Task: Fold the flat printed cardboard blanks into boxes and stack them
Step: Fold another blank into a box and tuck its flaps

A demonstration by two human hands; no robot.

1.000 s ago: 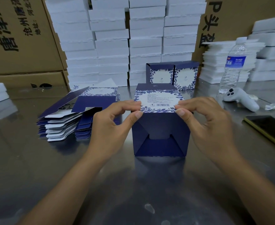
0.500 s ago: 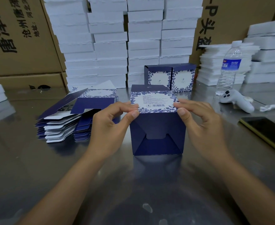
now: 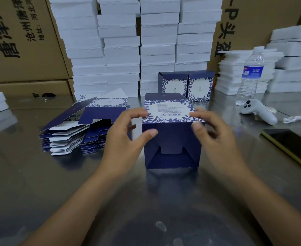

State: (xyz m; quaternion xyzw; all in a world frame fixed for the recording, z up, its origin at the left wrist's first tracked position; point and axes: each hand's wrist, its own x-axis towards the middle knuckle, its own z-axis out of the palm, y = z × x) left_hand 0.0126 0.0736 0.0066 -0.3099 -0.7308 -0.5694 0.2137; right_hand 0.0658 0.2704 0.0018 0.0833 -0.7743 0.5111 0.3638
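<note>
A dark blue box (image 3: 171, 139) with a white floral-bordered barcode panel on top stands on the metal table (image 3: 39, 192), its interlocked flap side facing me. My left hand (image 3: 126, 137) pinches its upper left corner, thumb on the front face. My right hand (image 3: 215, 139) grips the upper right corner the same way. A fanned pile of flat blue-and-white blanks (image 3: 78, 128) lies to the left. Two folded boxes (image 3: 187, 86) stand side by side behind.
White foam trays (image 3: 139, 43) are stacked high at the back, with more at the right (image 3: 288, 59). Brown cartons (image 3: 22, 41) stand at the left. A water bottle (image 3: 251, 75), a white controller (image 3: 258, 110) and a phone (image 3: 293, 146) lie at the right.
The thumbs have slid down from the top edge onto the box's front face, and the fingers have spread a little. The box stays in place.
</note>
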